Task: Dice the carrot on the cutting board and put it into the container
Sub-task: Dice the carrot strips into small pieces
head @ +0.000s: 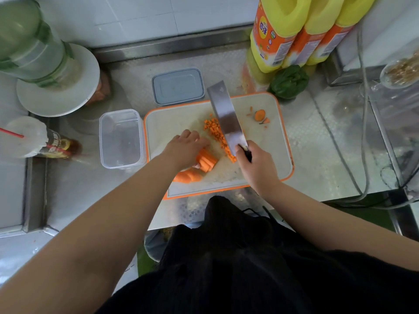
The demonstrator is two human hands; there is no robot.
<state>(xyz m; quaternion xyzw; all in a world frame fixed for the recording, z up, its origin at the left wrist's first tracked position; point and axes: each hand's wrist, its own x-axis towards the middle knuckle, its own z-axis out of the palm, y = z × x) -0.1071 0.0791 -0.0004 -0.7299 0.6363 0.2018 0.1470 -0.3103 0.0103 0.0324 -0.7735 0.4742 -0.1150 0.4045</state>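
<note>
A white cutting board with an orange rim (267, 141) lies on the steel counter. A line of diced carrot (215, 132) runs along the left side of the cleaver blade (225, 114). My right hand (256, 165) grips the cleaver's dark handle, blade pointing away from me. My left hand (184, 148) rests, fingers curled, on a bundle of carrot sticks (207, 160), with larger carrot pieces (188, 176) below it. A carrot end slice (259, 115) lies at the board's far right. An empty clear container (120, 138) stands just left of the board.
The container's grey lid (178, 86) lies behind the board. Yellow-and-orange bottles (292, 32) and a green pepper (289, 81) stand at the back right. A blender (38, 53) and a drink cup with a straw (29, 137) are at the left. Cables (362, 132) run on the right.
</note>
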